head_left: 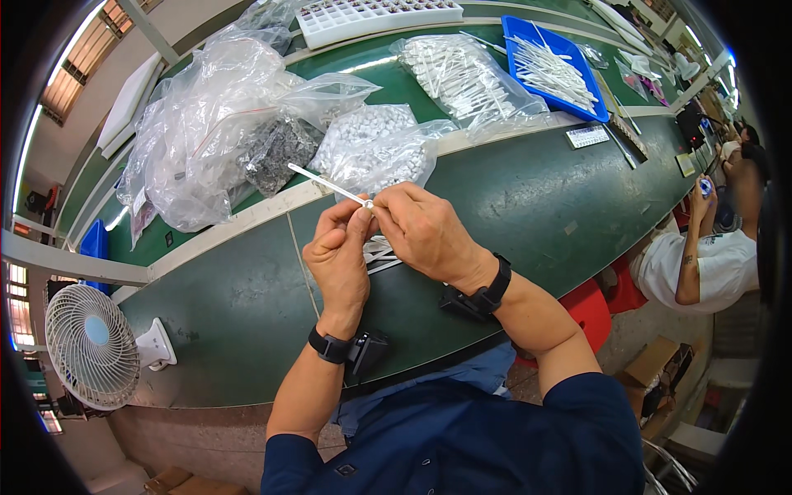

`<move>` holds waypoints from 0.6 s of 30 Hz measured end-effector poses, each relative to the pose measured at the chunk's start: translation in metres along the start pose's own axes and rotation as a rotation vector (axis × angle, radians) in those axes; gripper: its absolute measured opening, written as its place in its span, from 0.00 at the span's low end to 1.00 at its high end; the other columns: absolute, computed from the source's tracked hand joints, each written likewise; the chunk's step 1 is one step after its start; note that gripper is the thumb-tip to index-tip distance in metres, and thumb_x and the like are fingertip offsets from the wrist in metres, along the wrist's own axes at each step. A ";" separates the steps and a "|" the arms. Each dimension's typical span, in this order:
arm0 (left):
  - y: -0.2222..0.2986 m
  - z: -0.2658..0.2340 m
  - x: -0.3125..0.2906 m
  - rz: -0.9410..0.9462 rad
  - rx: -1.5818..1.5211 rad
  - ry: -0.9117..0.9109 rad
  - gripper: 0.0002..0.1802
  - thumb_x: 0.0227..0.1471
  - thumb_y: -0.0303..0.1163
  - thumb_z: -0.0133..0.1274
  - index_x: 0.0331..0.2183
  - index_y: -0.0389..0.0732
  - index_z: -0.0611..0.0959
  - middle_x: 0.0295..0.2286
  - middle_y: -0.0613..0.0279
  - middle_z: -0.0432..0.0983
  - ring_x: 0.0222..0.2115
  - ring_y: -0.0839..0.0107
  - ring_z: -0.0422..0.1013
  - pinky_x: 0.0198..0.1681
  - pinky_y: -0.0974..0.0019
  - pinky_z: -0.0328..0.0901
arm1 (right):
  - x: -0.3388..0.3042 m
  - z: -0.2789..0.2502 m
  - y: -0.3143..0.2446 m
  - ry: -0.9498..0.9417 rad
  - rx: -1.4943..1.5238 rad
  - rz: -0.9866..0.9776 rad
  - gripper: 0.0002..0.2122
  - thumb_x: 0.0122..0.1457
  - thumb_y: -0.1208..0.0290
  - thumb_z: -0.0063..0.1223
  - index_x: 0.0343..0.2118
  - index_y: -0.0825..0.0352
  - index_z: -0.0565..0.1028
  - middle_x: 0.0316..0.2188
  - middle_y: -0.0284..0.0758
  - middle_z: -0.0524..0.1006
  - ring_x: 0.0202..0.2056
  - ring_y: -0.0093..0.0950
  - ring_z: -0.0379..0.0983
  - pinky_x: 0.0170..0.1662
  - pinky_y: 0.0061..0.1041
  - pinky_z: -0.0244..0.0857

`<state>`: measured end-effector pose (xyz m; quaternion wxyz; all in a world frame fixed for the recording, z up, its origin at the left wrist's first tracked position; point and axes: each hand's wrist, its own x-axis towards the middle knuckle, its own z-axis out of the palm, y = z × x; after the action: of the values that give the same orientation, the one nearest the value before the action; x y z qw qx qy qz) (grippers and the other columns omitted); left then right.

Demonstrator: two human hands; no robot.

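Observation:
A slim white plastic stick (326,183) points up and to the left from between my hands, over the bench. My left hand (338,260) is closed, thumb and fingers pinching the stick near its lower end. The fingertips of my right hand (429,231) meet there too, closed on a small white piece (369,204) at that end; its shape is mostly hidden. Below my hands, several more white sticks (381,256) lie on the green bench top, partly covered. Just beyond is a clear bag of small white parts (363,140).
Large clear plastic bags (214,124) and a bag of dark small parts (280,153) lie far left. A bag of white sticks (458,78) sits beside a blue tray (509,54) of sticks. A fan (95,342) stands left; a co-worker (693,256) sits right.

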<state>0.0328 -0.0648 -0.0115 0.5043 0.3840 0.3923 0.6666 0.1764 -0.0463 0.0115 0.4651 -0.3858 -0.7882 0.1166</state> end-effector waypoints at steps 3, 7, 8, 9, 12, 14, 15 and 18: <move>-0.001 0.000 0.000 -0.011 -0.013 -0.005 0.04 0.58 0.18 0.56 0.34 0.26 0.85 0.44 0.56 0.79 0.39 0.74 0.77 0.43 0.71 0.77 | 0.000 0.000 0.001 -0.004 0.000 -0.002 0.03 0.57 0.82 0.57 0.33 0.71 0.75 0.30 0.41 0.78 0.32 0.40 0.77 0.34 0.32 0.72; -0.002 -0.001 0.001 -0.015 -0.025 -0.010 0.04 0.58 0.18 0.57 0.33 0.26 0.85 0.44 0.56 0.79 0.39 0.74 0.77 0.43 0.70 0.78 | 0.001 -0.001 0.002 -0.002 0.028 0.015 0.03 0.57 0.82 0.57 0.33 0.71 0.75 0.30 0.41 0.78 0.31 0.40 0.77 0.34 0.32 0.72; -0.002 -0.001 0.001 -0.006 -0.029 -0.015 0.04 0.58 0.18 0.57 0.33 0.26 0.85 0.44 0.56 0.79 0.39 0.74 0.77 0.43 0.70 0.78 | 0.001 -0.001 0.002 0.002 0.046 0.015 0.03 0.58 0.81 0.57 0.33 0.71 0.75 0.30 0.41 0.78 0.31 0.39 0.77 0.34 0.32 0.72; -0.002 -0.001 0.002 0.002 -0.034 -0.020 0.04 0.58 0.18 0.57 0.33 0.26 0.85 0.44 0.56 0.79 0.39 0.74 0.77 0.43 0.70 0.78 | 0.002 -0.002 0.002 0.005 0.063 0.015 0.02 0.58 0.81 0.57 0.33 0.71 0.76 0.30 0.41 0.78 0.31 0.39 0.77 0.34 0.32 0.72; -0.002 -0.003 0.002 -0.010 -0.026 -0.007 0.04 0.58 0.18 0.57 0.32 0.26 0.85 0.44 0.56 0.78 0.39 0.73 0.77 0.44 0.69 0.78 | 0.001 -0.001 0.004 -0.001 0.115 0.053 0.03 0.58 0.80 0.58 0.34 0.71 0.76 0.30 0.41 0.79 0.31 0.39 0.78 0.34 0.31 0.72; -0.001 -0.003 0.003 -0.016 -0.022 0.000 0.04 0.58 0.18 0.57 0.32 0.27 0.85 0.44 0.56 0.78 0.39 0.73 0.77 0.44 0.69 0.78 | 0.001 -0.001 0.005 -0.004 0.141 0.071 0.03 0.58 0.79 0.58 0.34 0.71 0.77 0.30 0.41 0.79 0.31 0.39 0.78 0.34 0.31 0.72; 0.000 -0.003 0.003 -0.037 -0.038 0.010 0.04 0.58 0.18 0.57 0.33 0.27 0.85 0.43 0.56 0.78 0.39 0.73 0.77 0.44 0.69 0.78 | 0.001 -0.001 0.005 -0.008 0.156 0.092 0.03 0.59 0.78 0.58 0.35 0.71 0.77 0.30 0.41 0.79 0.30 0.37 0.78 0.34 0.30 0.71; 0.003 -0.003 0.004 -0.079 -0.071 0.028 0.04 0.57 0.18 0.57 0.33 0.27 0.85 0.43 0.56 0.79 0.38 0.72 0.77 0.44 0.69 0.79 | 0.002 -0.004 0.003 -0.015 0.187 0.134 0.05 0.60 0.77 0.58 0.37 0.71 0.78 0.29 0.41 0.80 0.29 0.31 0.78 0.33 0.27 0.70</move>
<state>0.0283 -0.0619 -0.0097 0.5378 0.3406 0.3904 0.6651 0.1812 -0.0439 0.0132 0.4844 -0.3918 -0.7496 0.2234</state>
